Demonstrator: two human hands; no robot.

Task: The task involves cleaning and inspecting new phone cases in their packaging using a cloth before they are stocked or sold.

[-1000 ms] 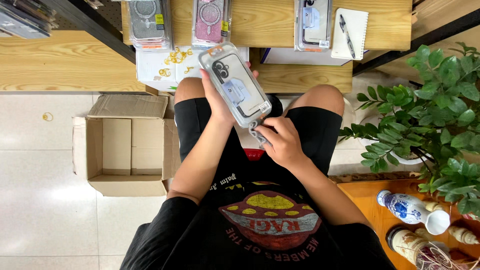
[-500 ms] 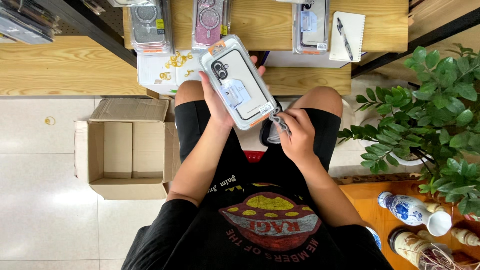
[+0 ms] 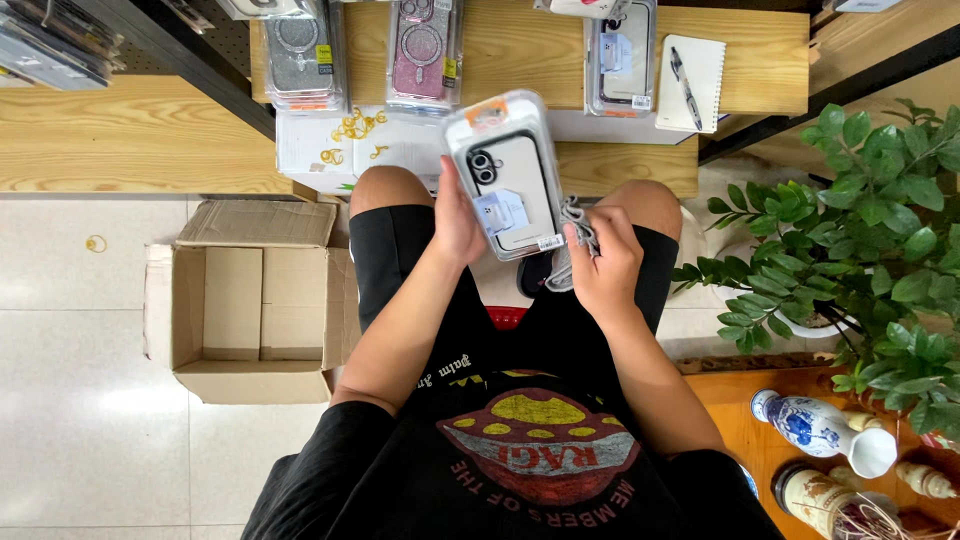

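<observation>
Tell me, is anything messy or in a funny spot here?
A little. Small gold rings lie scattered loose on the white box beside the packaged phone cases, and one more ring sits alone on the floor tiles, away from the rest. The cardboard box has its flaps open. Nothing looks broken.

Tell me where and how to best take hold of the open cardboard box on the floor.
Grip the cardboard box by its two long side walls, coming straight down from above. It stands upright with its flaps folded outward, so the rims are exposed. The floor on its far side, away from the person's leg, is free, so one hand could come in from there.
</observation>
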